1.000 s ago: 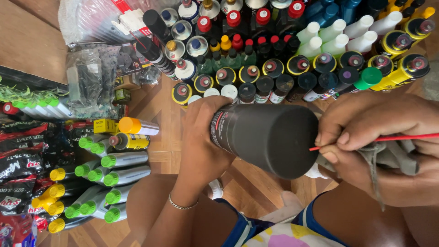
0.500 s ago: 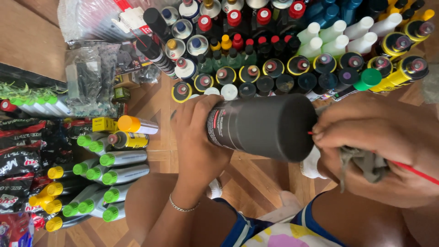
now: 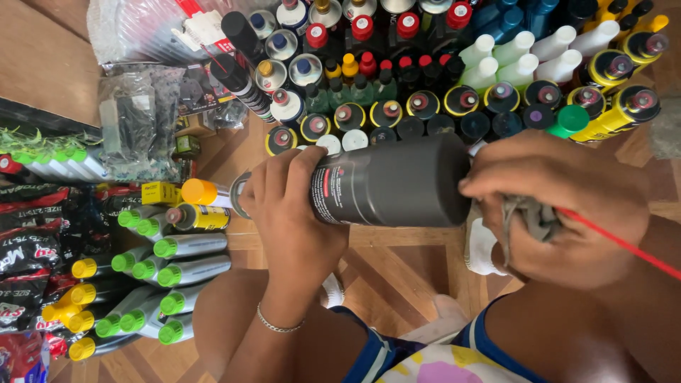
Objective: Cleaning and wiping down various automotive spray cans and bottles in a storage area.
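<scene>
A person seated on a wooden parquet floor [image 3: 397, 276] is holding a dark grey cylindrical spray can [image 3: 390, 186] sideways above their knees. The left hand [image 3: 294, 213] is wrapping its fingers around the can's labelled middle, gripping it firmly. The right hand [image 3: 567, 206] is pressing against the can's far end, its fingers closing on a crumpled grey rag [image 3: 528, 220] and a thin red plastic straw [image 3: 617, 242] that is sticking out toward the lower right. Judging by the rag at the can's end, the wiping looks to be under way rather than finished. Ranks of upright bottles and cans with coloured caps [image 3: 440, 78] are standing just beyond the hands, and grey bottles with green and yellow caps [image 3: 170, 269] are lying at the left.
</scene>
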